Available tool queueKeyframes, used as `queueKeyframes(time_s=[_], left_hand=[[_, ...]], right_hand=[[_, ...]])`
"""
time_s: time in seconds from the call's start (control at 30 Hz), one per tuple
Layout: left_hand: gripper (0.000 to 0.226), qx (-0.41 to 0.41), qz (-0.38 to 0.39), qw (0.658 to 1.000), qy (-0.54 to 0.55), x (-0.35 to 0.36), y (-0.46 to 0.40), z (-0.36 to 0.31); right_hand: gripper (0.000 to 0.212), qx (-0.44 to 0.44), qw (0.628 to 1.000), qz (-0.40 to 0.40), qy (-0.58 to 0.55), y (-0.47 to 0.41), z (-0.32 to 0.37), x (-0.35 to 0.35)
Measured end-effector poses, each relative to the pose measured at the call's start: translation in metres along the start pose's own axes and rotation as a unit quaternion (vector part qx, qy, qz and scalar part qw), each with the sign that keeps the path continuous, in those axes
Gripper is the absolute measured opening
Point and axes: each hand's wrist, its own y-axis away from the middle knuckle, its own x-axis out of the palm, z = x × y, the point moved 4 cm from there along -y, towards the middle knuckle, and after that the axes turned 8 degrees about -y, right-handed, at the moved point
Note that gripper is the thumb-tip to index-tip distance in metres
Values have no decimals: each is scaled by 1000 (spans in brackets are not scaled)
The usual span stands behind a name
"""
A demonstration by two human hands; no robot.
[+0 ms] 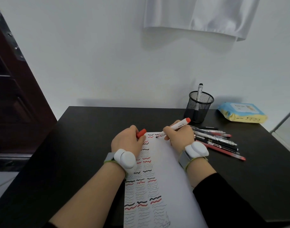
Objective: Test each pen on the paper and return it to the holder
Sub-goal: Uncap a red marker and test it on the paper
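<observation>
My right hand (pixel 178 135) grips a white marker with a red end (pixel 178 125), its tip touching the top of the white paper (pixel 172 170). The sheet carries several rows of black and red wavy lines. My left hand (pixel 128 140) rests on the paper's upper left edge and holds the marker's red cap (pixel 141 132). A black mesh holder (pixel 198 106) stands at the back right with one white marker (pixel 199 92) in it. Several pens (pixel 218 142) lie in a pile to the right of my right hand.
The black table (pixel 85 145) backs onto a white wall. A blue and yellow tissue pack (pixel 242 112) lies at the far right near the edge. A dark wooden door (pixel 11 96) stands to the left. White cloth (pixel 200 15) hangs above.
</observation>
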Motion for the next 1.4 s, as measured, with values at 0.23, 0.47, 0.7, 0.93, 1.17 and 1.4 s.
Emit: queueKeyframes(time_s=[0.23, 0.47, 0.7, 0.93, 1.17, 1.4], left_hand=[[23, -2, -6, 1000, -5, 0, 0, 1], [24, -1, -8, 1000, -1, 2, -1, 2], [23, 0, -10, 1000, -3, 3, -2, 2], [23, 2, -4, 1000, 0, 3, -2, 3], [24, -1, -7, 1000, -7, 2, -2, 2], [24, -2, -10, 1000, -8, 2, -1, 2]], right_hand=[[9, 5, 1000, -23, 8, -1, 1, -5], [10, 14, 998, -61, 1, -1, 0, -10], [12, 28, 997, -75, -1, -1, 0, -23], [18, 31, 997, -69, 8, -3, -3, -23], [15, 24, 998, -55, 2, -2, -6, -19], [17, 22, 997, -71, 2, -2, -5, -20]])
